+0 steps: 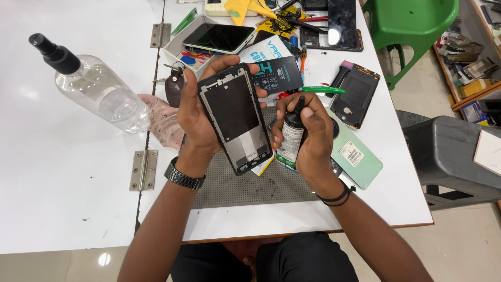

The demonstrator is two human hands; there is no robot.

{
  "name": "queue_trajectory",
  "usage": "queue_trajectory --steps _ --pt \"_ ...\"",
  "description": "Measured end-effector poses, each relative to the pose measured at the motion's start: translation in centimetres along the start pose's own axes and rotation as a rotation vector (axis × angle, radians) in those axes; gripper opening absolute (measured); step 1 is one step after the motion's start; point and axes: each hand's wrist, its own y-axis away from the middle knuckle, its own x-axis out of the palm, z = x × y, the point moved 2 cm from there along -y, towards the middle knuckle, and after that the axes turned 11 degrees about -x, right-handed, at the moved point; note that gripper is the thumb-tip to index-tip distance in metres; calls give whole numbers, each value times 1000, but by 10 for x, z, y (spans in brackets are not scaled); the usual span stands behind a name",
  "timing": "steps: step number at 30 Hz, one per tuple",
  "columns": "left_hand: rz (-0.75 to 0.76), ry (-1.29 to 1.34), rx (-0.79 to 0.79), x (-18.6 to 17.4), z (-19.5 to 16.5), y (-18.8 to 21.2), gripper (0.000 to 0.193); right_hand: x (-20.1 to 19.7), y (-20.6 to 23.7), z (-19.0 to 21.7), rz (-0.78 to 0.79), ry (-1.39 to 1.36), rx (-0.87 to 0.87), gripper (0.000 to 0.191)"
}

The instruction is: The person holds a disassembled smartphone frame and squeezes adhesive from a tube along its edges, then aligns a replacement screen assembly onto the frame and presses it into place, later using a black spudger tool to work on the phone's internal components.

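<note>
My left hand (195,117) grips a black phone frame (235,117), its open inside facing up, above a grey perforated mat (245,185). My right hand (310,133) holds a small black glue tube (292,133) upright, its nozzle at the top close to the frame's right edge. A pale green phone back cover (357,156) lies under and to the right of my right hand. A wristwatch sits on my left wrist, black bands on the right.
A clear spray bottle (96,89) lies at left beside a pink cloth (164,122). A phone in a white box (219,37), a dark phone panel (357,94), a green-handled tool (323,90), packaging and tools crowd the table's back. Green chair and grey stool stand at right.
</note>
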Motion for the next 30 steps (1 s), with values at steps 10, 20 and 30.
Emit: queue_trajectory --steps 10,20,30 --pt "233 -220 -392 28 -6 4 77 -13 -7 10 -123 167 -191 26" --pt "251 -462 -432 50 -11 12 89 -7 -14 9 -116 81 -9 20" --pt "433 -415 -431 62 -13 10 84 -12 -19 32 -107 95 94 20"
